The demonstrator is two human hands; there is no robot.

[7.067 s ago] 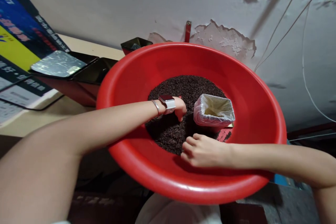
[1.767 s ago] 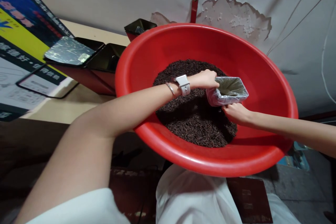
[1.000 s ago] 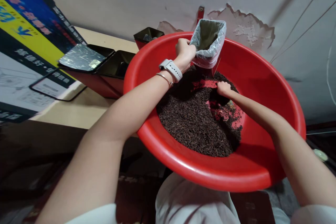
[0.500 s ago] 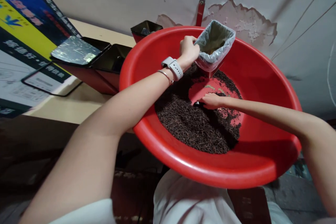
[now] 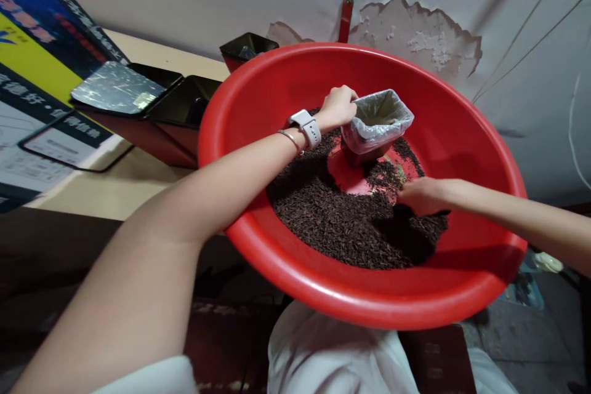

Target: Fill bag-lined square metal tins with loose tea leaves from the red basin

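Note:
A big red plastic basin [image 5: 286, 80] rests on my lap, with a heap of dark loose tea leaves [image 5: 341, 225] in it. A small red box lined with a clear plastic bag [image 5: 376, 126] stands tilted on a bared patch of the basin floor. My left hand [image 5: 339, 106], with a white watch and a thin bangle on the wrist, is closed on the near rim of the lined box. My right hand [image 5: 422, 196] lies low on the leaves at the right, fingers curled into the heap; what they hold is hidden.
Dark open tins with red sides [image 5: 184, 111] and a shiny lid [image 5: 113, 83] sit on a pale counter [image 5: 124, 188] to the left. A printed poster [image 5: 32, 74] leans at far left. A peeling white wall [image 5: 415, 31] rises behind the basin.
My left hand has lowered the lined box from above the far rim down onto the basin floor. My right hand has swept right across the leaves, from the middle to the right side.

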